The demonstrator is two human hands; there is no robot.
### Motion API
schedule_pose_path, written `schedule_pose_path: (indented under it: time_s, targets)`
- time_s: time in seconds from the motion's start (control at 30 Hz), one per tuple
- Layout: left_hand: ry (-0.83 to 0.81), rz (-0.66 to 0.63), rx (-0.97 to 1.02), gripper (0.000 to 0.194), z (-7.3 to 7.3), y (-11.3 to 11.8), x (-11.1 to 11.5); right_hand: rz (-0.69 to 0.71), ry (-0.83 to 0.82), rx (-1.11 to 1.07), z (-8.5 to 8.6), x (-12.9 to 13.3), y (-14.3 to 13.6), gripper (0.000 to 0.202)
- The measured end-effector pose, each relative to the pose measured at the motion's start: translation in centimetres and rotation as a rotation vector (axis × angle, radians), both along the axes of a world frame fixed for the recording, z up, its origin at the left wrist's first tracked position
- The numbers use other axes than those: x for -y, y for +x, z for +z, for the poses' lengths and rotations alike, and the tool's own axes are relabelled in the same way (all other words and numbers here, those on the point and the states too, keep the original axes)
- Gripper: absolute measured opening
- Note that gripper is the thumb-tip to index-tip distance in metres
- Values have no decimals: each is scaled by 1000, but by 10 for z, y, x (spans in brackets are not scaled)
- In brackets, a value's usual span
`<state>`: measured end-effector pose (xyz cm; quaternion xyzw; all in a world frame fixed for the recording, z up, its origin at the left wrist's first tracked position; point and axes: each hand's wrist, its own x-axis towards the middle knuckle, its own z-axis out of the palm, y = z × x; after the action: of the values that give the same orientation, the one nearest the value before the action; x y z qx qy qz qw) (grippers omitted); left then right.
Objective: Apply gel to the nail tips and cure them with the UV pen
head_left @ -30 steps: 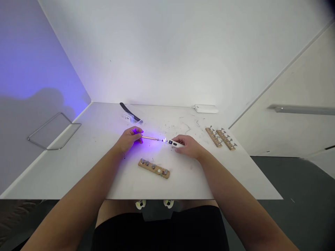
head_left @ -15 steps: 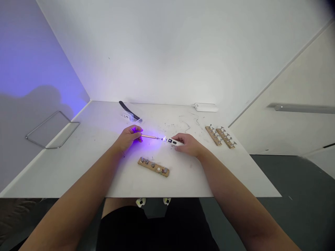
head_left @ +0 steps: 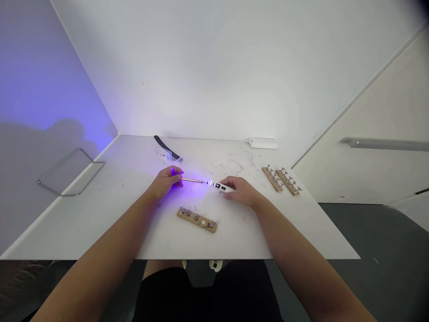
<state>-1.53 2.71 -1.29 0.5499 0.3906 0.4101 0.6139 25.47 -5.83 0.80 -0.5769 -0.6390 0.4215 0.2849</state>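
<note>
My left hand pinches a thin copper-coloured stick that points right, with something small and dark at its tip. My right hand is closed round a white pen-shaped lamp with a small dark display. Its lit end faces the stick's tip from close by, and violet light falls over the fingers of my left hand and the white tabletop. Nearer to me lies a wooden strip bearing several small metal holders and a white round dot.
Two wooden strips with metal pegs lie at the right. Toward the back are a black curved file, a small clear item and a white power strip. A metal wire frame stands at the left edge.
The whole view has shifted slightly, so the table and hands appear a little lower. Both hands keep their holds, and the lamp stays lit beside the stick's tip.
</note>
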Motion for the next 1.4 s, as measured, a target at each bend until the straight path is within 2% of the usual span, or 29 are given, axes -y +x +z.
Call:
schedule_pose_path:
  time_s: [0.5, 0.87, 1.4]
  targets:
    - [13, -11, -5, 17, -5, -1, -4, 42, 5, 2, -6, -3, 4, 32]
    - [-12, 0, -7, 18, 0, 1, -1, 38, 14, 21, -2, -2, 4, 31]
    - [-33, -12, 23, 16, -3, -1, -4, 39, -3, -8, 2, -1, 4, 31]
